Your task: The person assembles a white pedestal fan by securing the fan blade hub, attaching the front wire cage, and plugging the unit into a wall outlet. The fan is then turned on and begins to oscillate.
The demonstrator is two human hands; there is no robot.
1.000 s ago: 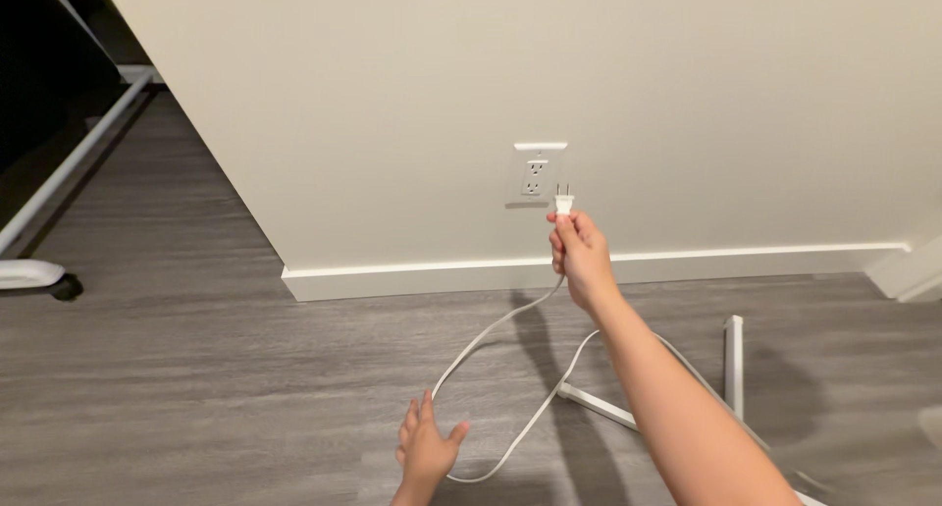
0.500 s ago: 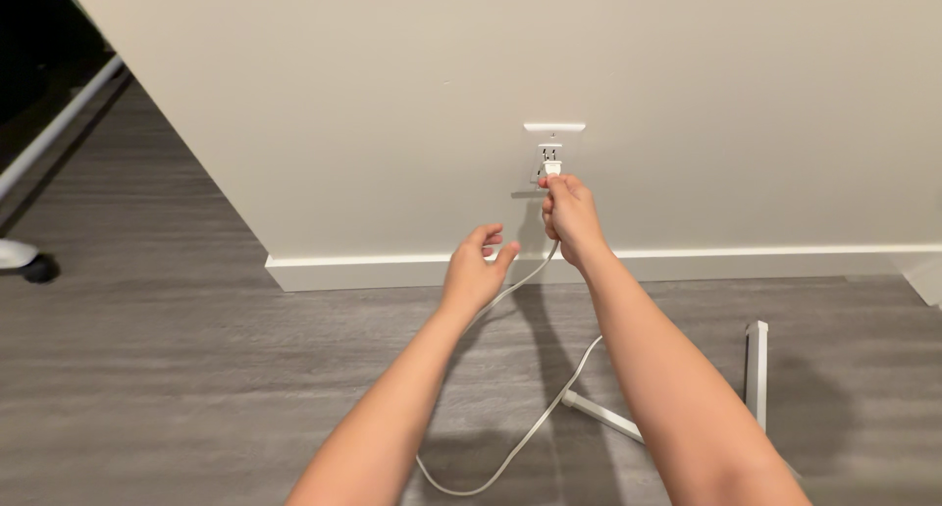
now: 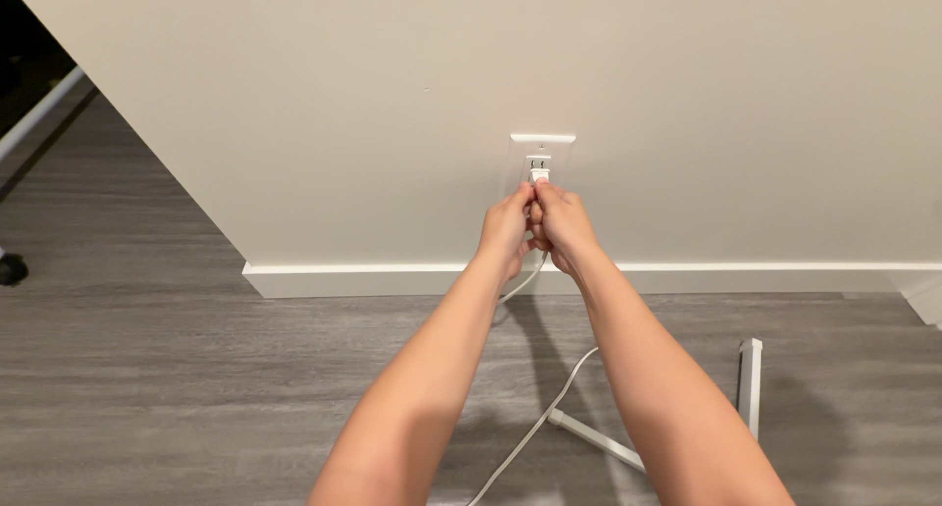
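Observation:
A white wall outlet point(image 3: 542, 147) sits low on the beige wall. A small white plug point(image 3: 539, 174) is held against the outlet's socket, its prongs just visible at the slots. My right hand point(image 3: 561, 229) grips the plug from below and the right. My left hand point(image 3: 505, 229) pinches it from the left, touching my right hand. The white cord point(image 3: 535, 426) drops from the hands behind my arms and curves over the grey wood floor toward the bottom edge.
A white baseboard point(image 3: 373, 278) runs along the wall's foot. White bars of a stand base point(image 3: 750, 386) lie on the floor at the right. A white frame bar point(image 3: 39, 113) and a dark caster point(image 3: 10, 268) are at the far left.
My left hand rose from the floor and joined my right hand at the plug. My right hand carried the plug from beside the outlet onto its socket.

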